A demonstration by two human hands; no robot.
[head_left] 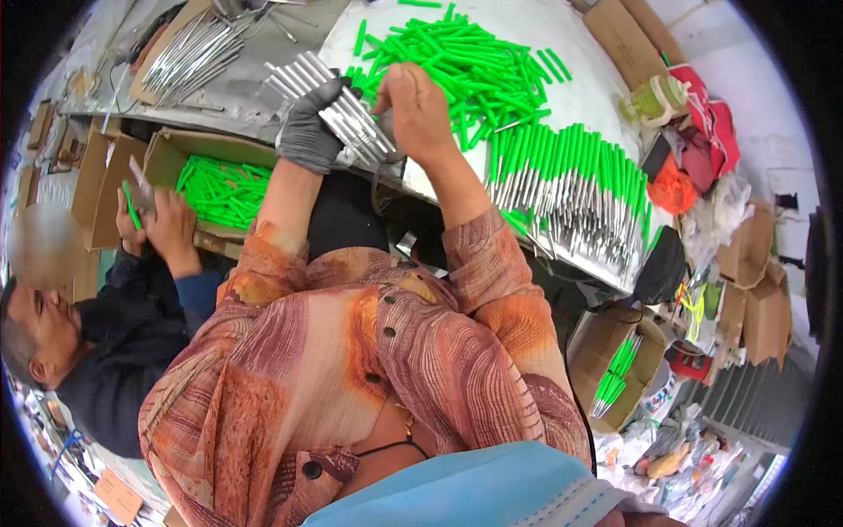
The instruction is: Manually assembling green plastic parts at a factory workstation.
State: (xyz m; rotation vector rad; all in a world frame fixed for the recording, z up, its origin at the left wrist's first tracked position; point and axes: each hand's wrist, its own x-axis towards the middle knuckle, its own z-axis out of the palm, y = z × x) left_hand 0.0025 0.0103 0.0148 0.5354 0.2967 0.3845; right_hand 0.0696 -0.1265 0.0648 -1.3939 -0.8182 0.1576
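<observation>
My left hand (309,133), in a grey glove, is closed around a bundle of slim metal rods (301,77) whose ends stick out on both sides of the fist. Beside the rods' right ends is my bare right hand (416,110), its thumb and fingers pinched together; whatever is between them cannot be made out. Just beyond it a heap of bright green tubular handles (479,63) covers part of the white table. Nearer, at the table's right, metal rods with green handles (571,189) lie side by side in a dense row.
Loose metal rods (195,57) lie at the back left. A cardboard box (158,156) below the table edge holds green handles. At the left, a co-worker's hands (169,224) hold a green-handled piece. Another carton (648,362) at the lower right contains green-handled rods.
</observation>
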